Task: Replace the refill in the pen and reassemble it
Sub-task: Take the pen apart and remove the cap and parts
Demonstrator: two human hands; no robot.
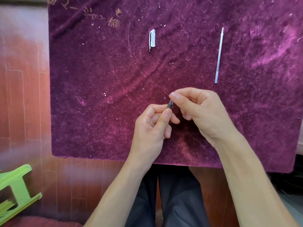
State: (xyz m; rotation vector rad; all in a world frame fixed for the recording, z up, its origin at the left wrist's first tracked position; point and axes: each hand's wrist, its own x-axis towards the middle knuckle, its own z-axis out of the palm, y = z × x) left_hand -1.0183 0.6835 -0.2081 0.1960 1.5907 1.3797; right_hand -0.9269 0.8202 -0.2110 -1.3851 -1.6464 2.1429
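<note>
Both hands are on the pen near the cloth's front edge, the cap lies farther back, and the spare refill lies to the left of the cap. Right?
Not quite. In the head view the refill lies to the right of the cap, not the left. The rest holds: the left hand and right hand are both on the pen near the cloth's front edge, with the cap farther back.

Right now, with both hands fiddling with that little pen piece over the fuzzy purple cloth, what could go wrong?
1. The dark pen piece is pinched only at fingertips between the left hand and right hand; a slip could drop it into the purple cloth, where small parts may hide.
2. The refill lies loose and could roll.
3. The clear cap lies far off and might be forgotten.
</note>
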